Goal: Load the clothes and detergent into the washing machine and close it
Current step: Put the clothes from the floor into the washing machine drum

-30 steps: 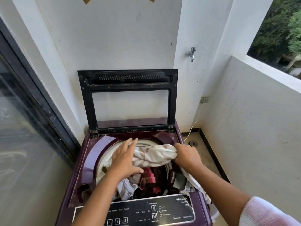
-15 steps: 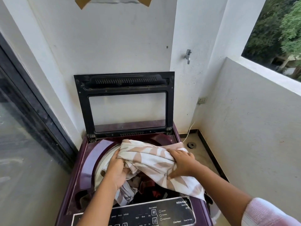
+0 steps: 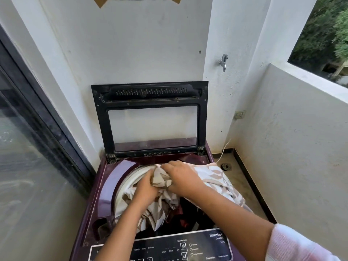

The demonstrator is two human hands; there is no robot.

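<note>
A maroon top-loading washing machine [image 3: 105,187] stands against the wall with its black-framed glass lid [image 3: 149,119] raised upright. A white cloth with a brown leaf print [image 3: 212,176] lies across the drum opening and hangs over the machine's right side. My left hand [image 3: 146,189] grips a bunch of it inside the drum, near the white drum rim [image 3: 130,178]. My right hand [image 3: 181,178] grips the same cloth just above and right of the left. Dark and red clothes [image 3: 185,213] lie in the drum underneath. No detergent is in view.
The black control panel [image 3: 180,247] runs along the machine's near edge. A sliding glass door [image 3: 28,147] is close on the left. A tap [image 3: 223,62], a wall socket [image 3: 239,115] and a white cable [image 3: 225,147] are on the right, above a floor drain [image 3: 226,167].
Both hands closed on the printed cloth, lifted it over the drum, then came together near the drum's back left; most of the cloth now lies to the right.
</note>
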